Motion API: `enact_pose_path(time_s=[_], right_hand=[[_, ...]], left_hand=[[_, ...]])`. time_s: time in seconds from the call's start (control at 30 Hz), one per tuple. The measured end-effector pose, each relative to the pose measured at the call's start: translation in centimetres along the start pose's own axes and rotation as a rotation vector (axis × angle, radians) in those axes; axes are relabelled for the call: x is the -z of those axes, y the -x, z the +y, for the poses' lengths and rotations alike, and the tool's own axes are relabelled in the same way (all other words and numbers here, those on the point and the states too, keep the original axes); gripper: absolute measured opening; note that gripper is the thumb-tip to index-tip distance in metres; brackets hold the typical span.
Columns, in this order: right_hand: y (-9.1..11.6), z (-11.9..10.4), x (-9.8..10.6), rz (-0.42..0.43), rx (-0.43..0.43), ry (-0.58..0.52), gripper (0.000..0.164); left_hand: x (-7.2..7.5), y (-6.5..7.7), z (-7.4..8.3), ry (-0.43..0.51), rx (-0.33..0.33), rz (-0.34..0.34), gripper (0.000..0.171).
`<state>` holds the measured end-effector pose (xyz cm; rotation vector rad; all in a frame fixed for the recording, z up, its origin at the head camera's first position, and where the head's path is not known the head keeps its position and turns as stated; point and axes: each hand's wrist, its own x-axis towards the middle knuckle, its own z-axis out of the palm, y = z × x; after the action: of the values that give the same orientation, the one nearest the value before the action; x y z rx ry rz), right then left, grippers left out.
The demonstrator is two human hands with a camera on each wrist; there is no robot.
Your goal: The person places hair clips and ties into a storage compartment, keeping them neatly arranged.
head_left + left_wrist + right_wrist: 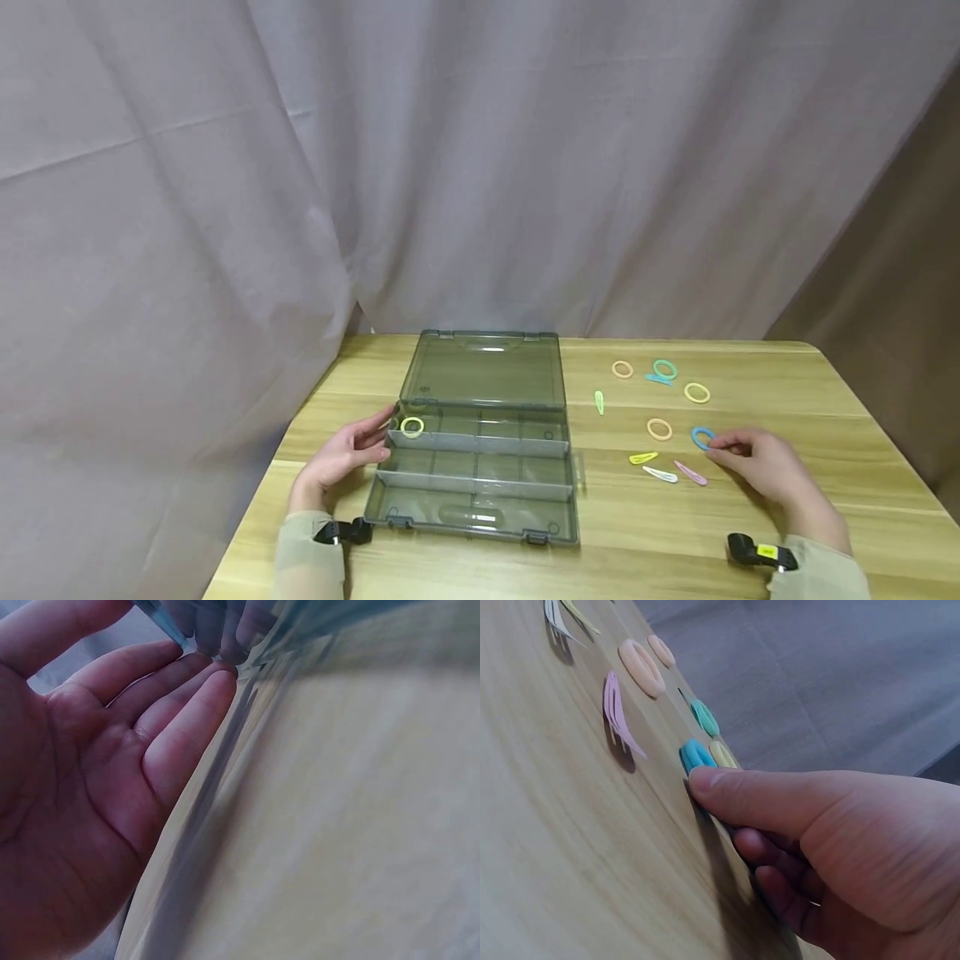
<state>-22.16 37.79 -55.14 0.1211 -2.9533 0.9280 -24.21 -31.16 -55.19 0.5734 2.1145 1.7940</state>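
Observation:
At the table's right side my right hand (768,467) pinches a blue hair tie (702,438) at its near edge. In the right wrist view the thumb lies on that blue tie, and the index fingertip is hidden behind it. My left hand (341,457) touches the left side wall of a smoky clear divided box (474,533), its fingers fairly straight in the left wrist view. The box's lid (487,371) lies folded back. A yellow hair tie (412,427) sits in the box's back left compartment.
Around the right hand lie peach (659,430), green (664,369) and yellow hair ties (697,392), plus another peach tie (622,369). Snap hair clips in pink (691,472), white (660,474), yellow (642,458), green (599,402) and blue (658,380) are scattered there. A grey curtain (525,167) hangs behind.

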Motion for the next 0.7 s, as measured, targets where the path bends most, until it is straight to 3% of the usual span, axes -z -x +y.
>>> enact_pose_path(time_s=[0.4,0.53,0.7], right_hand=[[0.1,-0.7,0.2,0.041,-0.008,-0.05,0.026],[-0.2,-1.8,0.6,0.083,0.062,-0.052,0.02],[-0.8,-5.4,0.4,0.104,0.178,-0.096,0.01]], left_hand=[[-0.1,0.6,-0.1,0.035,0.0,0.004,0.081],[0.0,0.3,0.0,0.033,0.001,-0.006,0.081],[0.1,0.1,0.0,0.064,0.01,-0.011,0.082]])
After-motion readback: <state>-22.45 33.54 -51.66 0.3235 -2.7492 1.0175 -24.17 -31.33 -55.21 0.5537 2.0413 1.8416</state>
